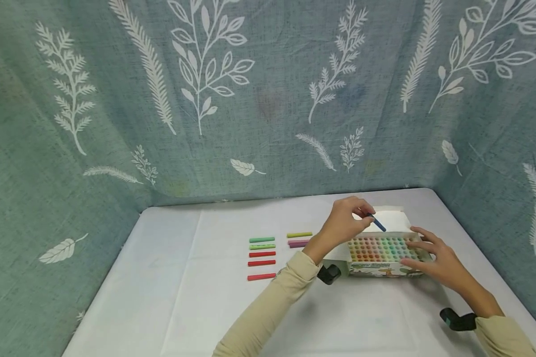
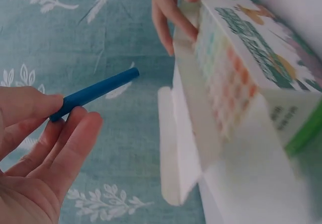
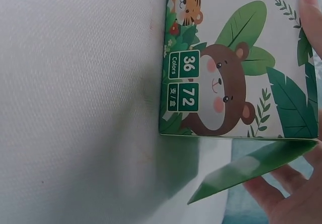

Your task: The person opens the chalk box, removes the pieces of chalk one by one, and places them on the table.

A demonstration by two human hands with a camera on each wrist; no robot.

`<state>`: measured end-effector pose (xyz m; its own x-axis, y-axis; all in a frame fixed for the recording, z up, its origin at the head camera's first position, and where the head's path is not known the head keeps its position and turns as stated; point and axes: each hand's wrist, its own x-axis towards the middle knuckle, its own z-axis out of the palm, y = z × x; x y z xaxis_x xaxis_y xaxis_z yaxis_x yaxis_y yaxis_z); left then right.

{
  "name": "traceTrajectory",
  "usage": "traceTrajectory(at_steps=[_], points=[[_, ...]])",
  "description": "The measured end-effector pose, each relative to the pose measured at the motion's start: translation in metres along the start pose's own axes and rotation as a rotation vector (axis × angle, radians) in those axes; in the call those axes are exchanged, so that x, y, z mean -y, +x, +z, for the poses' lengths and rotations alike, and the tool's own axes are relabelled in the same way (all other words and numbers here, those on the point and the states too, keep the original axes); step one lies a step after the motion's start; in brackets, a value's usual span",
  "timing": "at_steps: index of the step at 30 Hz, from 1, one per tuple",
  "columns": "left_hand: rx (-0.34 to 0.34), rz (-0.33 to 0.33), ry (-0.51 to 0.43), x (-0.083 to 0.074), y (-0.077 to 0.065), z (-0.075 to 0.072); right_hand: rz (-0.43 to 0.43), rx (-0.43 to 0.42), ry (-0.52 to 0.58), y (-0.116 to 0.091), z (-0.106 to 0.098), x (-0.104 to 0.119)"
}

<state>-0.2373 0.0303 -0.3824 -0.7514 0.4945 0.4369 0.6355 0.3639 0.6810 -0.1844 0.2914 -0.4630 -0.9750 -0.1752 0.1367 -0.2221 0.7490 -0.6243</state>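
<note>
Between thumb and fingertips, my left hand (image 1: 346,218) pinches a slim blue stick (image 2: 100,91), which looks like a crayon or chalk. It hangs over the raised white lid (image 1: 390,218) of an open cardboard box (image 1: 375,269), its free end pointing down to the right. Rows of sticks (image 1: 377,249) in many colours stand upright inside the box, only their ends showing. At the box's right end my right hand (image 1: 437,258) grips it, thumb on the front edge and fingers spread toward the back. A bear is printed on the box's front in the right wrist view.
Left of the box, loose sticks lie in two columns on the white table (image 1: 205,307): green, light green and several red ones (image 1: 262,254), then yellow (image 1: 299,234) and purple ones partly behind my left arm. A leaf-patterned curtain (image 1: 268,99) encloses the back and sides.
</note>
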Motion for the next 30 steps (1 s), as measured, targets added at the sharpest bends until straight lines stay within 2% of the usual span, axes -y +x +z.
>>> traceTrajectory(at_steps=[6, 13, 21, 28, 30], points=[[-0.032, -0.017, -0.056, 0.013, -0.014, -0.007, -0.018, -0.023, 0.027, -0.003, 0.0, 0.0], [-0.075, -0.033, -0.207, 0.025, -0.034, -0.016, -0.048, -0.026, 0.052, -0.004, 0.001, -0.001], [-0.116, -0.109, -0.258, 0.039, -0.058, -0.026, -0.067, -0.038, 0.063, -0.005, 0.002, -0.001], [-0.101, -0.173, -0.335, 0.014, -0.084, -0.053, -0.078, -0.047, 0.067, -0.006, 0.004, -0.001], [-0.105, -0.198, -0.351, 0.016, -0.09, -0.056, -0.077, -0.047, 0.068, -0.006, 0.004, -0.001]])
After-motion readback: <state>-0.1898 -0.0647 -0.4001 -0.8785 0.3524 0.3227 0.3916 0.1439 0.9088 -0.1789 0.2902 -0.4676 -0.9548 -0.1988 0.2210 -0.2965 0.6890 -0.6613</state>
